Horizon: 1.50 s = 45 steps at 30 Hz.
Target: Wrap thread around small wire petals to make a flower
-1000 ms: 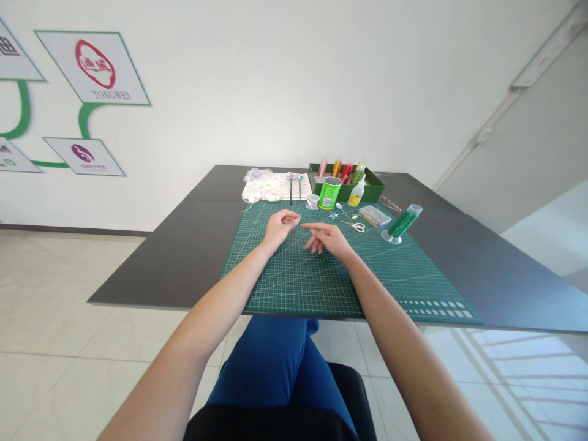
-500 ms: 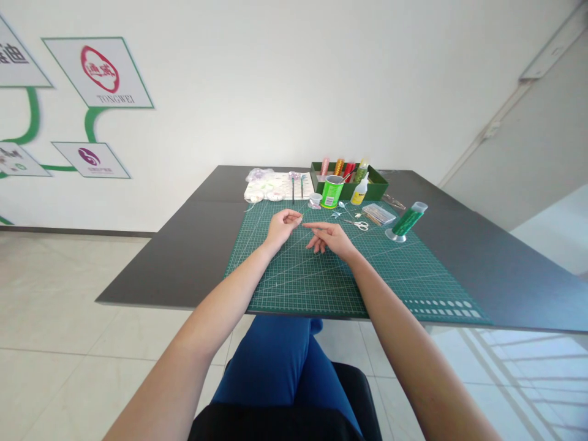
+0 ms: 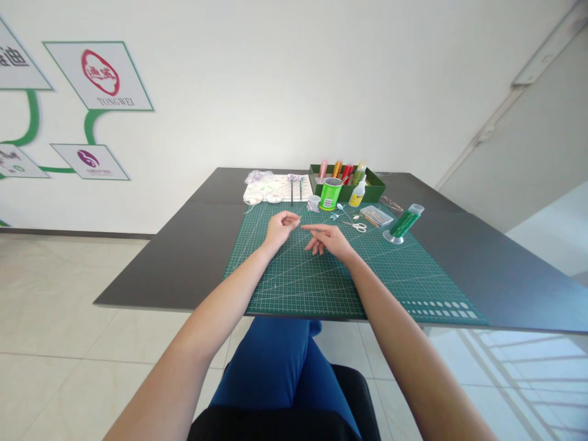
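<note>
Over the green cutting mat [image 3: 294, 288], my left hand [image 3: 279, 229] has its thumb and fingertips pinched together. A tiny thing shows at their tips, too small to name. Just to the right is my right hand [image 3: 328, 239], its index finger stretched toward the left fingertips and the other fingers hanging loosely apart below. I see nothing held in it. White-handled scissors [image 3: 358, 227] lie on the mat beyond the right hand. Small pale pieces [image 3: 334, 215] rest near them, and a small clear cup [image 3: 313, 201] stands behind the hands.
A green can [image 3: 330, 195] and a glue bottle [image 3: 357, 192] stand before a green box [image 3: 376, 188] holding colored rolls. Right of them are a clear case [image 3: 376, 215] and a green spool [image 3: 404, 223]. Two dark-handled tools [image 3: 292, 191] lie on a white pad [image 3: 278, 182] at the back.
The view has shifted slightly. Both hands keep nearly the same pose, with the left pinch and right index finger still close together.
</note>
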Available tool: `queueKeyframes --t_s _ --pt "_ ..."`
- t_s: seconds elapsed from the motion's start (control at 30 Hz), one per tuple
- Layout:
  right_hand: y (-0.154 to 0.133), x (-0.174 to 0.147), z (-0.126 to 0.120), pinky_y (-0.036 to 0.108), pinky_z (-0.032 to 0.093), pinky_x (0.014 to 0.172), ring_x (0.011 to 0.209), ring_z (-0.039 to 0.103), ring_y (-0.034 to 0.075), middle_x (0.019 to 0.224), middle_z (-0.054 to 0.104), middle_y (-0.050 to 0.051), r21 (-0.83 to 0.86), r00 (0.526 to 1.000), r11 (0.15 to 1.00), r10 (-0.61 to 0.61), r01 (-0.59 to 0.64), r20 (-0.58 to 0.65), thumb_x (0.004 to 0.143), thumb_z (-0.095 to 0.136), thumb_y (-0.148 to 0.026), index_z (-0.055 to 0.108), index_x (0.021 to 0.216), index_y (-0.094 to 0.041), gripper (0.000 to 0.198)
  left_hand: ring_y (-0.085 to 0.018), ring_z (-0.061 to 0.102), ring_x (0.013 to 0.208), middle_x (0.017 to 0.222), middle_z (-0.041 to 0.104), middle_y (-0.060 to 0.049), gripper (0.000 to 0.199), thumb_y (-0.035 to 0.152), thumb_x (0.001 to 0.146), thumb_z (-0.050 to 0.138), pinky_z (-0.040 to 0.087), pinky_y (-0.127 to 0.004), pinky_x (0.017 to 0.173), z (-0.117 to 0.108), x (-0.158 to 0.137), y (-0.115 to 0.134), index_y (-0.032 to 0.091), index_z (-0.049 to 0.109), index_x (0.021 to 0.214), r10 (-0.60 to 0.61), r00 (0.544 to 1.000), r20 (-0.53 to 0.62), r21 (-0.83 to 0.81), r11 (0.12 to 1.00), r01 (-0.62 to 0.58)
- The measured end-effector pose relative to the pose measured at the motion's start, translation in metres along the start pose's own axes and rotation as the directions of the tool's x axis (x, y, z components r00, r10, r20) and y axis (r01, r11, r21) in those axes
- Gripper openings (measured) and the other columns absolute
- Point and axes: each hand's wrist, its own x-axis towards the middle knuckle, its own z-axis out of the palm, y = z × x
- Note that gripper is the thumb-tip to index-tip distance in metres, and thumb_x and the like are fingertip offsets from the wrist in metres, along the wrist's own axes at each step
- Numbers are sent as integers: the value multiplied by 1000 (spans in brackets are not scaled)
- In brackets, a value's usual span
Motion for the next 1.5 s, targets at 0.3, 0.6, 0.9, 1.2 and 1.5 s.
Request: queueKeyframes --t_s 0.3,0.6,0.9,1.2,1.5 --pt "-1 0 0 20 44 41 46 64 13 68 76 7 7 1000 1000 9 -9 5 84 65 -48 68 127 -12 56 -10 52 59 72 62 -1 11 21 76 73 45 -24 58 0 -1 3 15 69 85 -36 999 -4 -8 999 36" --pt "-1 -1 0 20 45 42 47 64 13 68 77 8 3 1000 1000 15 -15 7 85 66 -48 68 128 -11 56 -10 51 57 73 62 0 9 19 77 73 45 -25 59 0 -3 6 15 69 84 -58 998 -15 5 998 58" --pt "1 0 0 20 45 41 46 63 13 68 76 8 -3 1000 1000 6 -6 8 85 64 -48 68 127 -10 57 -11 55 63 74 64 -2 6 18 78 70 48 -26 65 0 -4 10 15 69 84 -82 996 -25 -47 996 81" --pt "1 0 -1 20 45 42 47 64 13 69 77 9 -14 1000 1000 0 0 12 86 64 -49 68 129 -11 57 -12 55 64 72 65 -2 9 16 78 68 49 -26 64 0 -2 8 15 71 86 -60 997 -44 -32 998 58" --pt "0 0 -1 20 45 42 47 64 13 69 77 9 -6 1000 1000 9 -9 13 85 64 -48 67 129 -10 58 -11 54 62 74 64 -2 9 14 77 68 48 -25 63 -1 -3 10 14 71 86 -48 997 -53 -10 999 48"
